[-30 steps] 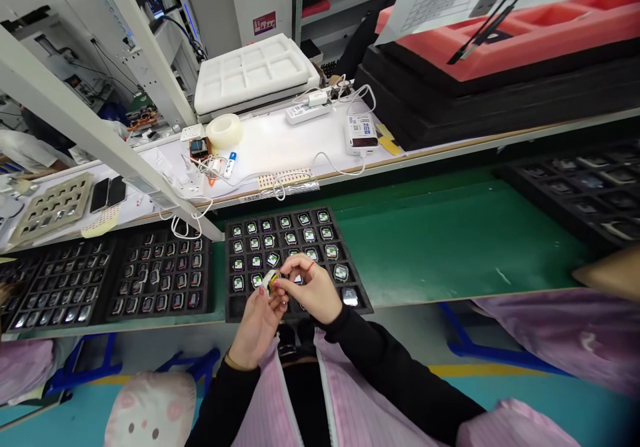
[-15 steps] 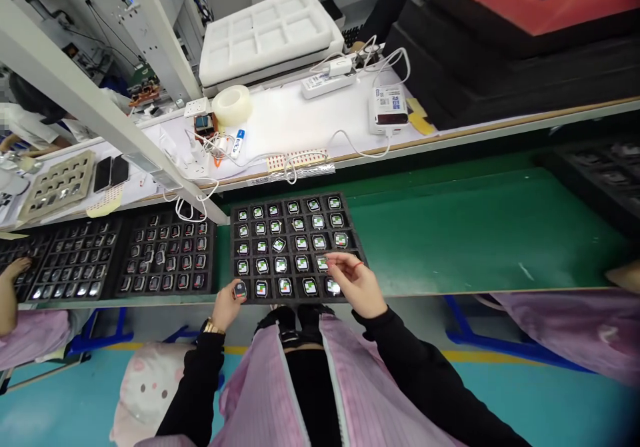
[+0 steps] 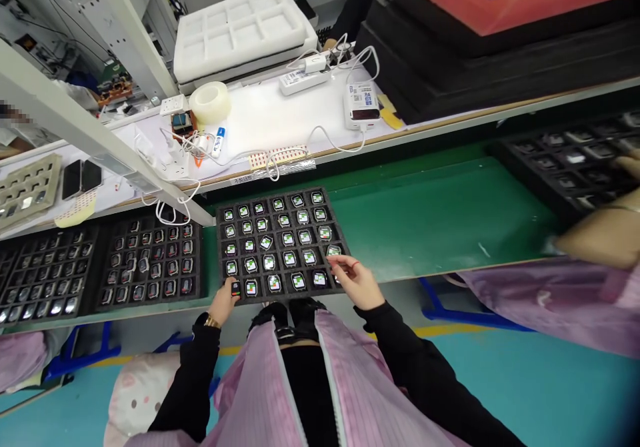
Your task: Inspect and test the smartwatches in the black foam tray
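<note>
My left hand (image 3: 223,298) pinches a small black square watch module (image 3: 235,289) between thumb and fingertips, at the near left corner of the black foam tray with many cells (image 3: 222,262). A second ago both my hands were together above the tray centre; now they are apart, so I judge the module is going down to its corner cell. My right hand (image 3: 356,279) rests at the tray's right edge, fingers (image 3: 340,264) loosely curled on a lit module there; a true grip I cannot tell. Both wrists are low, black sleeves (image 3: 400,354) toward me.
</note>
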Tool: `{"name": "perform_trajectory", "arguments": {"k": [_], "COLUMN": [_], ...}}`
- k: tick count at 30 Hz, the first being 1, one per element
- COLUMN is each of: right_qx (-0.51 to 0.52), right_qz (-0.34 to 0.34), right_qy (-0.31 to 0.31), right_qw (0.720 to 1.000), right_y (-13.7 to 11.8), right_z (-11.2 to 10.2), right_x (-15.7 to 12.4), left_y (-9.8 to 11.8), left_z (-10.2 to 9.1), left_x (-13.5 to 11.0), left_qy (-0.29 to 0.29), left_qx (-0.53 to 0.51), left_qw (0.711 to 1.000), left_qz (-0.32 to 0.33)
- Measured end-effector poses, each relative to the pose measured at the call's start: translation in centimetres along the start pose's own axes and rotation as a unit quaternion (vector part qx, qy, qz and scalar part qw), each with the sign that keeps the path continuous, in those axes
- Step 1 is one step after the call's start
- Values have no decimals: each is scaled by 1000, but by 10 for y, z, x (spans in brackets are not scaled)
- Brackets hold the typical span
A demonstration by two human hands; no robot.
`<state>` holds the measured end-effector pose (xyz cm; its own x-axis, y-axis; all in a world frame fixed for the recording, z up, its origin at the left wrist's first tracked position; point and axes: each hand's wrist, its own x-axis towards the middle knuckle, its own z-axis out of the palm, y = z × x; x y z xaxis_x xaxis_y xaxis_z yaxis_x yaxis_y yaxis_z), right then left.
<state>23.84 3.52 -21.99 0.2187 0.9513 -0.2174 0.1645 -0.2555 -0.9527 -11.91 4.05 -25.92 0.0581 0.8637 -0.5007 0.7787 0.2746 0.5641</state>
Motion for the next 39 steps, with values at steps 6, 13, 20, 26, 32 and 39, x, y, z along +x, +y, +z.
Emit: {"name": "perform_trajectory", "arguments": {"k": [6,13,20,26,32,39], "right_qx": [-47,-87,-199,-361,-439,-487], "right_qz": [5,8,7,42,68,113], "right_qy": [-17,-35,-77,-145,-148,-153], "right_qw": [999,996,977,920,883,852], "right_y": [17,37,52,47,41,45], "right_z": [-6,-9,-3,11,17,34], "right_x": [-3,1,5,12,17,19], "left_y": [-6,-21,-23,-18,10,37], "left_z": [5,8,7,9,25,64], "left_x": [-1,6,1,-8,-19,-11], "left_qy": [16,19,43,89,152,143], "left_qx": [1,-20,-13,18,50,45], "left_qw": [1000,999,998,995,986,987], "left_qz": [16,17,32,50,36,50]}}
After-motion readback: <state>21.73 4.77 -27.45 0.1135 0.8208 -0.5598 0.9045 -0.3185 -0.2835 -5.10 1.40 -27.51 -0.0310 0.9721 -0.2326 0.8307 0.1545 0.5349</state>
